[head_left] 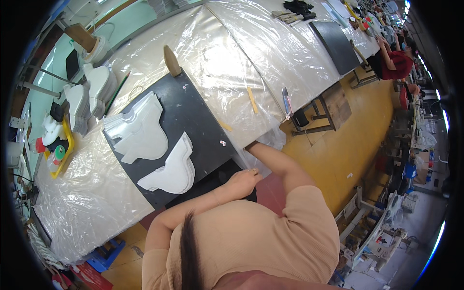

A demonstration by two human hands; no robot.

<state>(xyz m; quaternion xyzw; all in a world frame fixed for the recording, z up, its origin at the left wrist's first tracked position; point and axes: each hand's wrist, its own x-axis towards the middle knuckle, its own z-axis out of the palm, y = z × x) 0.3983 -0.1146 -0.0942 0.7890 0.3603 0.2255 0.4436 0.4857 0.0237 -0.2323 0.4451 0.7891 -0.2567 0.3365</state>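
My left hand [244,183] is at the near edge of the black board [205,130], just above my lap. Its fingers curl in against clear plastic [265,175] hanging at the table's edge. My right forearm [273,159] reaches down past the table corner, and that hand is hidden under the edge and the plastic. On the board lie a fanned stack of white shaped pieces [145,133] and a smaller white stack [176,166]. A dark cloth [212,182] is on my lap, partly under my left arm.
A wooden peg [171,62] stands at the board's far edge. Plastic sheeting [212,53] covers the table. Snips [286,101] lie near the right edge. A yellow tray [65,152] and more white stacks [99,87] are at left. A wooden stool [333,108] and a co-worker [398,63] are at right.
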